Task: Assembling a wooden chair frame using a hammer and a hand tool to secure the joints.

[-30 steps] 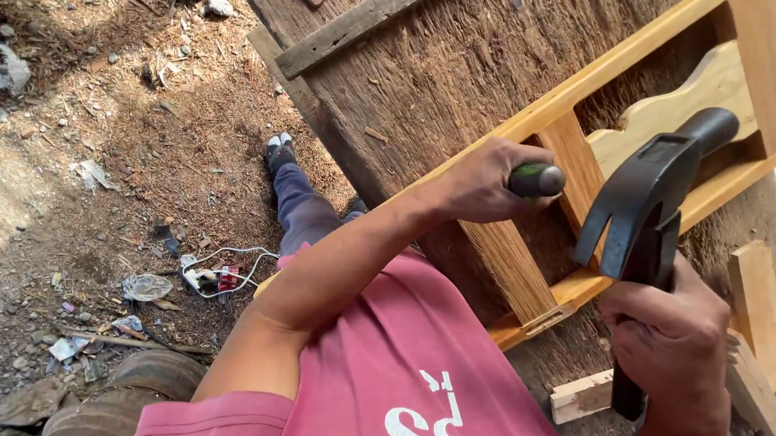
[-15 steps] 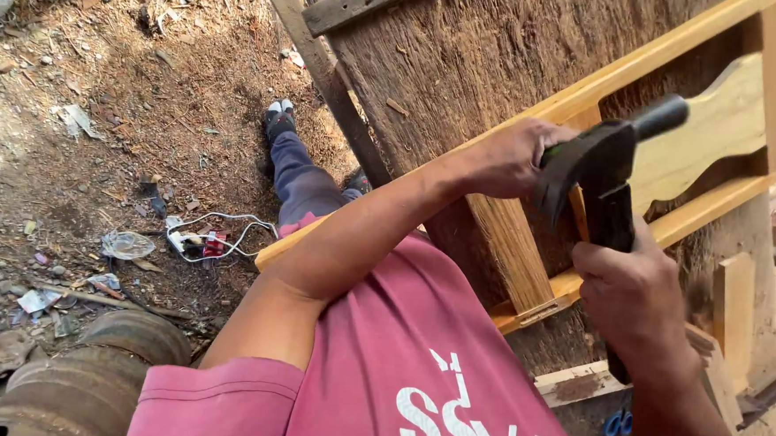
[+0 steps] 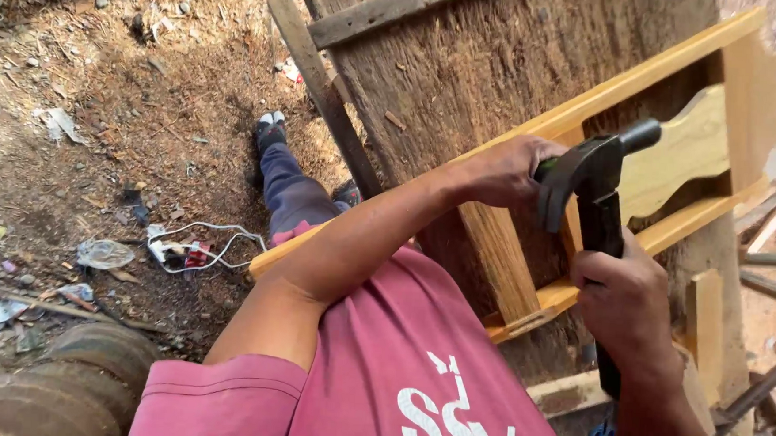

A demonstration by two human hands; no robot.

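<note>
The right hand (image 3: 627, 301) is wrapped tight round the black handle of a hammer (image 3: 597, 198), gripping low on the shaft, with the head raised level with the yellow frame (image 3: 589, 105). The left hand (image 3: 501, 171) is closed round a dark, green-tipped tool (image 3: 545, 169), probably a chisel or punch, pressed against the frame's upright just under the top rail; the tool's working end is hidden behind the fist and the hammer head. The hammer looks head-heavy and stiff, so a grip far down the handle suits it, though the head sits very near the left knuckles and a glancing blow could catch them. The frame is rigid timber with a smooth painted finish, likely to dent at its edges; it leans on a rough board wall (image 3: 466, 72). Room for a swing is tight: the shaped slat (image 3: 683, 154) lies just behind the head, and loose offcuts (image 3: 773, 220) crowd the right. The dirt ground (image 3: 100, 141) at left, with scraps and a white cable (image 3: 201, 244), is more open.
</note>
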